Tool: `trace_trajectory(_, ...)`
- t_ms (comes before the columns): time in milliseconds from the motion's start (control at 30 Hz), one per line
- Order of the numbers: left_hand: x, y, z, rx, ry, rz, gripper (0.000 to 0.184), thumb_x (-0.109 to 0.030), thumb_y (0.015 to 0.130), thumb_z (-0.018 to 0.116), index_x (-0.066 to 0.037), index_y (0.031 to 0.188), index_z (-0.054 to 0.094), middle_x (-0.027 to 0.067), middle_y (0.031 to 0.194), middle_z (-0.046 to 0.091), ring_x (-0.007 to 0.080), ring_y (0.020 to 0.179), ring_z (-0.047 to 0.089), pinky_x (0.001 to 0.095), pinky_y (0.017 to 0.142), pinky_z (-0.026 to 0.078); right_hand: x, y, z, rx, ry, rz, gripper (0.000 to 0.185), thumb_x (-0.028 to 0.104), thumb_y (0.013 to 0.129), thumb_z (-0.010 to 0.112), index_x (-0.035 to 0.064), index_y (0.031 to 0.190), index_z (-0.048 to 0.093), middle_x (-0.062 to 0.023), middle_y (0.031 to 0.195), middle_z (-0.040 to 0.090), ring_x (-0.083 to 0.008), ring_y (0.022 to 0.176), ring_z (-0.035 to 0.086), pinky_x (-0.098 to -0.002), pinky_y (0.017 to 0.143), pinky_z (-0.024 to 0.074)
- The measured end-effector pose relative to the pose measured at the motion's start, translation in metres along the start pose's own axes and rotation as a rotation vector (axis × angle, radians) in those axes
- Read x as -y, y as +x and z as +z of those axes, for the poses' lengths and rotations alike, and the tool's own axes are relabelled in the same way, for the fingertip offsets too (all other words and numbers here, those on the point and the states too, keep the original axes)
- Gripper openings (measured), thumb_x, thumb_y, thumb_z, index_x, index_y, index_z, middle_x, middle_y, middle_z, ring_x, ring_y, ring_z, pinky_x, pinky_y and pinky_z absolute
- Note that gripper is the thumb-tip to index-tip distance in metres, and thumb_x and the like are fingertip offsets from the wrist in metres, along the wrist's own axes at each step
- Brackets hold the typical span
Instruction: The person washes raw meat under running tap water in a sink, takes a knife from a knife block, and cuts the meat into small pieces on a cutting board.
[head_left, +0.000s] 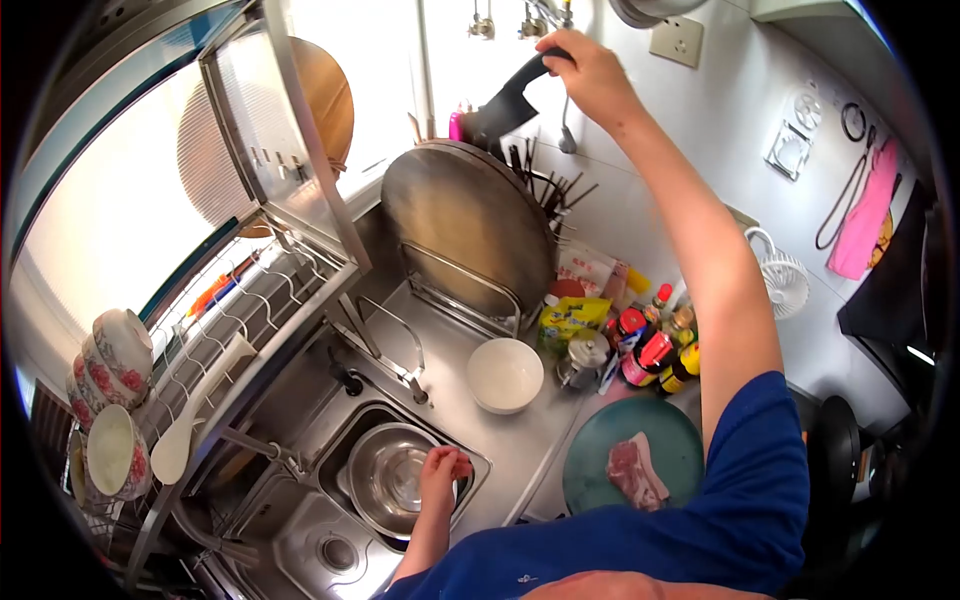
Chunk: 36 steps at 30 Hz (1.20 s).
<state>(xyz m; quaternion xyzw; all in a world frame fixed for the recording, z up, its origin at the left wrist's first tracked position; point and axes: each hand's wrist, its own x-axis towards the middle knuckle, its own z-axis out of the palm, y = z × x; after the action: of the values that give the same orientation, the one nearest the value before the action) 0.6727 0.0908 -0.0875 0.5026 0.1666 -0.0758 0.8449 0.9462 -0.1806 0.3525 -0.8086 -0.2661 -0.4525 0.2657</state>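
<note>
High at the back, my right hand (597, 78) is closed round the black handle of a cleaver (507, 108). Its dark blade points down to the left, behind the top edge of a round chopping board (465, 225) that stands upright in a metal rack. My left hand (442, 470) hovers over the sink's right basin, its fingers loosely curled with nothing visible in them. Below it is a stainless steel bowl (385, 480). A piece of raw meat (636, 470) lies on a round green board (590, 440) in front of me.
A white bowl (505, 375) sits on the steel counter. Several sauce bottles (650, 355), a glass jar (583, 360) and a yellow packet (573, 320) crowd the wall side. Chopsticks (560, 190) stick up behind the chopping board. At left, a dish rack holds flowered bowls (120, 365) and a white ladle (175, 445).
</note>
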Motion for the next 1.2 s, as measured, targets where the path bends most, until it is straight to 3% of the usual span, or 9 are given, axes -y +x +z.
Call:
trace_trajectory(200,-0.001,-0.011,0.079,0.362,0.055,-0.052,0.019,-0.021,0.093,0.052,-0.003,0.099,0.056,0.0120,0.085,0.062,0.0206,0.074,0.059,0.0317,0.069,0.048,0.081,-0.137,-0.119,-0.232,-0.205,-0.243,0.021,-0.012,0.081,0.057,-0.0005,0.097,0.061,-0.0140,0.101,0.063,-0.0241,0.090,0.062,-0.0295,0.078,0.0506)
trace_trajectory(367,-0.017,-0.030,0.186,0.927,-0.214,-0.225,0.077,-0.075,0.081,0.031,-0.003,0.096,0.052,0.0155,0.084,0.061,0.0261,0.075,0.061,0.0388,0.063,0.052,0.152,-0.304,-0.194,0.166,-0.194,-0.198,0.026,0.001,0.066,0.070,0.0050,0.090,0.064,-0.0135,0.102,0.062,-0.0293,0.087,0.063,-0.0340,0.073,0.0535)
trace_trajectory(467,0.006,-0.033,0.216,0.856,-0.245,-0.590,0.060,-0.051,0.093,0.040,0.007,0.100,0.054,0.0190,0.083,0.065,0.0262,0.061,0.064,0.0312,0.048,0.052,0.170,-0.389,-0.221,0.381,0.025,-0.117,0.024,0.002,0.066,0.068,0.0050,0.090,0.062,-0.0110,0.105,0.059,-0.0294,0.089,0.061,-0.0353,0.073,0.0539)
trace_trajectory(600,0.072,-0.063,0.229,0.767,-0.116,-0.597,0.030,-0.024,0.091,0.049,0.002,0.103,0.057,0.0126,0.083,0.067,0.0222,0.060,0.063,0.0298,0.052,0.050,0.174,-0.483,-0.267,0.432,0.058,0.086,0.028,0.004,0.068,0.069,0.0040,0.095,0.061,-0.0116,0.107,0.058,-0.0287,0.091,0.061,-0.0345,0.076,0.0525)
trace_trajectory(733,0.130,-0.117,0.265,0.589,0.444,-0.394,0.036,-0.025,0.091,0.047,0.010,0.090,0.057,0.0182,0.070,0.064,0.0223,0.050,0.060,0.0303,0.048,0.050,0.181,-0.564,-0.298,0.426,-0.037,0.638,0.044,0.008,0.076,0.066,0.0046,0.117,0.051,-0.0145,0.104,0.060,-0.0330,0.089,0.060,-0.0401,0.076,0.0498)
trace_trajectory(900,0.186,-0.177,0.284,0.928,0.538,-0.390,0.041,-0.034,0.091,0.054,0.007,0.097,0.059,0.0127,0.075,0.066,0.0196,0.066,0.065,0.0306,0.061,0.052,0.178,-0.635,-0.297,0.335,-0.145,1.095,0.046,0.013,0.080,0.064,0.0048,0.123,0.048,-0.0154,0.088,0.062,-0.0322,0.077,0.062,-0.0397,0.069,0.0494)
trace_trajectory(967,0.190,-0.171,0.276,1.024,0.697,0.031,0.029,-0.024,0.092,0.055,0.002,0.106,0.057,0.0100,0.094,0.064,0.0172,0.074,0.062,0.0278,0.065,0.050,0.176,-0.644,-0.308,0.284,-0.042,1.264,0.043,0.013,0.082,0.062,0.0042,0.122,0.049,-0.0146,0.082,0.061,-0.0296,0.072,0.062,-0.0376,0.066,0.0487)
trace_trajectory(1100,0.171,-0.087,0.241,0.466,1.252,0.831,0.038,-0.009,0.071,0.071,-0.004,0.106,0.057,0.0111,0.099,0.061,0.0322,0.092,0.056,0.0403,0.082,0.046,0.169,-0.670,-0.327,0.188,0.159,1.531,0.037,0.016,0.087,0.057,0.0021,0.121,0.052,-0.0078,0.068,0.057,-0.0137,0.062,0.055,-0.0282,0.061,0.0448)
trace_trajectory(1200,0.168,-0.041,0.237,0.303,1.459,0.747,0.058,-0.026,0.066,0.077,-0.002,0.113,0.053,0.0165,0.110,0.056,0.0319,0.101,0.053,0.0434,0.091,0.042,0.168,-0.678,-0.330,0.172,0.244,1.586,0.038,0.018,0.087,0.057,0.0021,0.122,0.053,-0.0046,0.067,0.057,-0.0091,0.062,0.054,-0.0254,0.060,0.0439)
